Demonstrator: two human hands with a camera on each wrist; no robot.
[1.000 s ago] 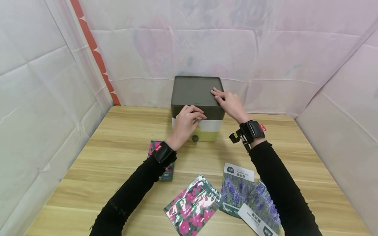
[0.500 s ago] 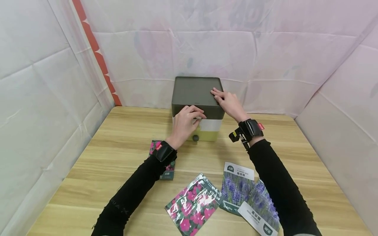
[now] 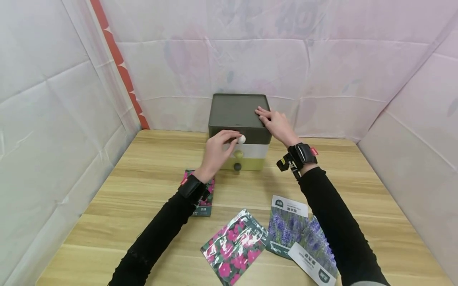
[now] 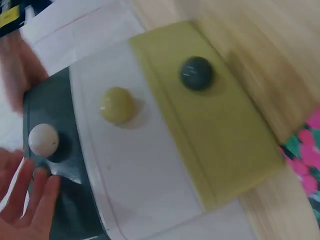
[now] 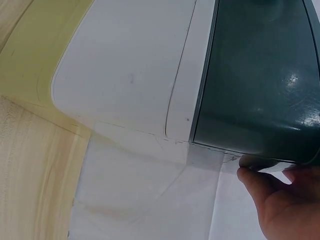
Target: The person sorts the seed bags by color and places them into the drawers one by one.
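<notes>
Nearest us, at the table's point(image 3: 150, 167) front edge, lie glossy seed packets: a pink-flowered packet point(image 3: 234, 248) and two lavender packets point(image 3: 298, 242), thin, limp and probably slippery; a smaller packet point(image 3: 204, 198) sits partly under our left wrist. Toward the back edge stands a small drawer chest point(image 3: 239, 131) of smooth hard plastic, with dark green, white and yellow-green tiers. It looks light and likely to slide, so we judge the knobs the best grip. Our left hand point(image 3: 216, 153) curls its fingertips beside the round white knob point(image 4: 43, 140), close or just touching. Our right hand point(image 3: 277, 125) rests flat, fingers straight, on the chest's top.
</notes>
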